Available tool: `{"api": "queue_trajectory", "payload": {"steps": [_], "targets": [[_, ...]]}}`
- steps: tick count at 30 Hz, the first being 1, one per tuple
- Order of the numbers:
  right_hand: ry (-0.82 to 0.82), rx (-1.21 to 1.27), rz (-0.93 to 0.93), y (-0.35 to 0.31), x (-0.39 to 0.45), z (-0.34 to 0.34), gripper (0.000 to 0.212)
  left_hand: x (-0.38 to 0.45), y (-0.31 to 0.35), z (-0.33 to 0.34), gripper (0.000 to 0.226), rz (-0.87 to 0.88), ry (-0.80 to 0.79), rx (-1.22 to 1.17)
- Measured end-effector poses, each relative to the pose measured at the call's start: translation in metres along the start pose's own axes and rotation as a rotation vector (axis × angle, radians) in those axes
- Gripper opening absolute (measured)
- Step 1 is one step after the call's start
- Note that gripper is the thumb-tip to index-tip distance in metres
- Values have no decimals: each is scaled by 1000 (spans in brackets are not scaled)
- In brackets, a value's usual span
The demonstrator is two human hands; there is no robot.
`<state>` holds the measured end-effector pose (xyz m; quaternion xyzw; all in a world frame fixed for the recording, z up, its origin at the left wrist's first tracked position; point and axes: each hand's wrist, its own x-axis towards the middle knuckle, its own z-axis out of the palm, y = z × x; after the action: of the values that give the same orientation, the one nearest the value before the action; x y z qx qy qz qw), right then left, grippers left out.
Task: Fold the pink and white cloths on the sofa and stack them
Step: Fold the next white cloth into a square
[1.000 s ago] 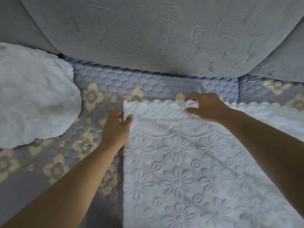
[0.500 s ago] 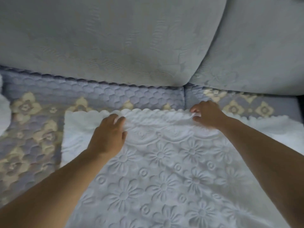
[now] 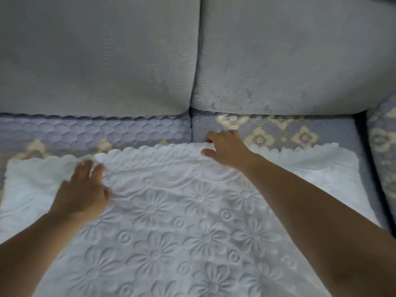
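Note:
A white cloth [image 3: 171, 211] with embossed flowers and a scalloped far edge lies spread over the sofa seat. Its upper layer is folded over a lower layer that shows at the left and right. My left hand [image 3: 82, 194] rests flat on the cloth near the left side of the upper layer, fingers extended. My right hand [image 3: 225, 148] pinches the scalloped far edge of the upper layer between thumb and fingers. No pink cloth is in view.
Two grey back cushions [image 3: 107, 61] stand behind the seat, which has a purple quilted cover with beige flowers [image 3: 278, 133]. A dark gap [image 3: 364, 146] separates a further seat section at the right.
The view has swung right and the white pillow at the left has left the frame. My left hand moved from the cloth's left edge onto its top and flattened; the right hand keeps pinching the far edge.

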<state>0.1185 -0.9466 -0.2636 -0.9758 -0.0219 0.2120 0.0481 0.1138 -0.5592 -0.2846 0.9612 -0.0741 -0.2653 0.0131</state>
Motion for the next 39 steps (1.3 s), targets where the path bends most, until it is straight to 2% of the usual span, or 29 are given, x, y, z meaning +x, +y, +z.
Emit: {"api": "queue_trajectory", "payload": {"steps": [3, 6, 9, 11, 14, 15, 19, 21, 24, 26, 29, 32, 33, 35, 37, 39], "targets": [[-128, 100, 86, 31, -17, -17, 46, -10, 23, -6, 66, -112, 6, 128], [-262, 168, 199, 71, -27, -27, 40, -26, 68, -7, 82, 9, 57, 153], [-399, 185, 245, 99, -31, -29, 38, -24, 96, 4, 83, 64, -55, 39], [-326, 127, 258, 109, -30, -26, 33, -15, 96, 10, 82, 44, -89, 20], [-44, 114, 277, 113, -30, -21, 26, -8, 89, 13, 85, 76, -110, 99], [-40, 118, 263, 112, -33, -20, 28, -7, 89, 12, 84, 57, -132, 86], [-223, 135, 274, 135, -54, -23, 48, -9, 100, 10, 76, -14, -139, 83], [-306, 185, 317, 162, -68, -34, 41, -9, 103, 12, 76, -18, -128, 114], [-389, 152, 356, 198, -85, -43, 16, -6, 106, 17, 76, -45, -124, 121], [-306, 89, 406, 212, -89, -36, 14, -6, 108, 19, 74, -59, -109, 130], [-76, 79, 448, 212, -82, -16, 14, -5, 110, 20, 74, -72, -124, 149], [-70, -98, 522, 191, -70, -5, 26, -4, 107, 15, 75, -63, -187, 135], [-9, -121, 573, 179, -69, -5, 31, -3, 106, 12, 76, -57, -217, 114], [256, -39, 575, 144, -73, -9, 33, -2, 103, 2, 77, -43, -275, 50], [555, 145, 442, 88, -93, -6, 34, -15, 98, -6, 77, 35, -166, -60], [668, 337, 288, 15, -124, 9, 35, -47, 82, -6, 73, 39, 82, -247]]}}
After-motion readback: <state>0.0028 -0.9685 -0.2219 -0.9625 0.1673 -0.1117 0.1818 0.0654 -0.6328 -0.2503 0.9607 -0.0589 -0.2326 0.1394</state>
